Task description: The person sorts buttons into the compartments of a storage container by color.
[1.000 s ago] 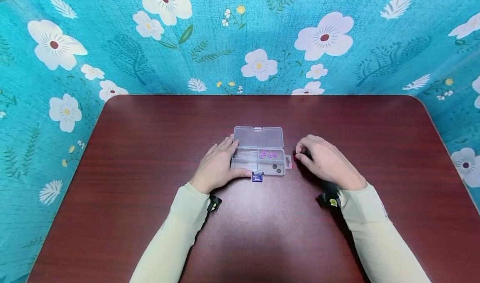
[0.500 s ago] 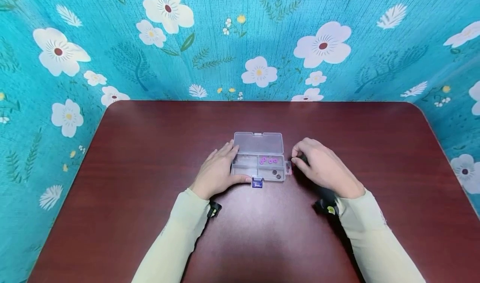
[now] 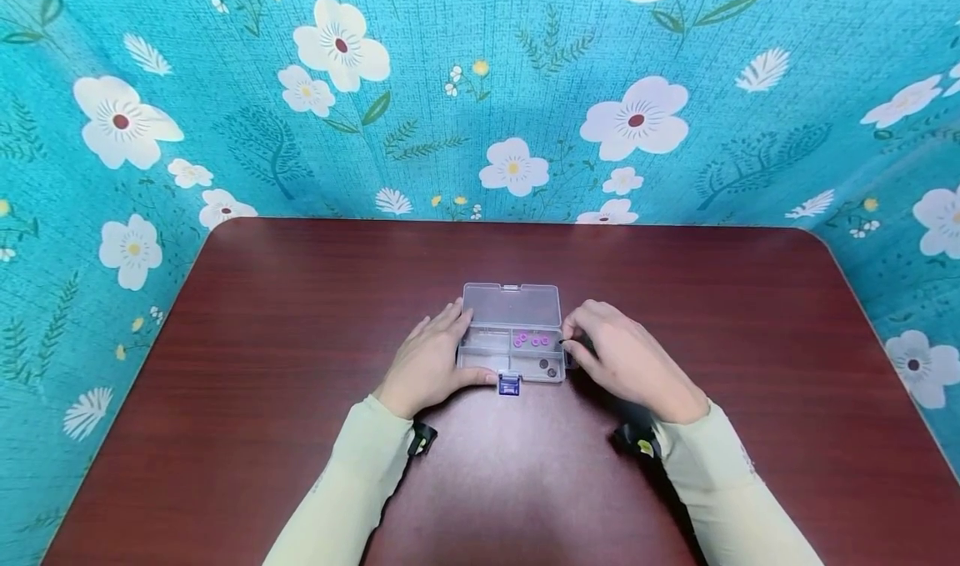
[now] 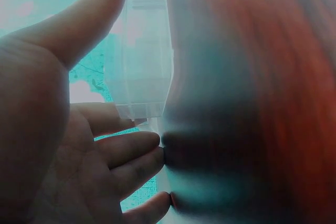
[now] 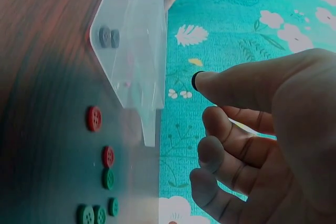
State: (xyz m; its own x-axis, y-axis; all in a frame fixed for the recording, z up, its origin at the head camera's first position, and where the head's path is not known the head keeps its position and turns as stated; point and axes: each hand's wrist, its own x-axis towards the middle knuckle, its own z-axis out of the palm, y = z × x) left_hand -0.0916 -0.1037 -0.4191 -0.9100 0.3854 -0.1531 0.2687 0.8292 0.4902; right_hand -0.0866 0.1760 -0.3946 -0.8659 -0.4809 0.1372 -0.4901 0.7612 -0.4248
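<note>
A clear plastic compartment box (image 3: 483,363) lies on the table with its lid (image 3: 512,306) folded back and a blue latch (image 3: 509,385) at the front. My left hand (image 3: 427,362) rests along its left end, thumb on the front edge, fingers fairly straight. Between thumb and index finger my right hand (image 3: 622,353) pinches a small black button (image 5: 195,81), over the box's right end. Several purple ring-like pieces (image 3: 517,343) sit in the back right compartment. Two dark buttons (image 3: 552,373) lie in the front right one.
In the right wrist view, red buttons (image 5: 94,118) and several green buttons (image 5: 86,214) lie on the table beyond the box's hanging tab (image 5: 149,129). The dark red table (image 3: 300,299) ends at a blue floral cloth (image 3: 442,99).
My right hand has moved left from beside the box to over its right edge, carrying the black button. My left hand stays on the box. The head view has tilted up a little.
</note>
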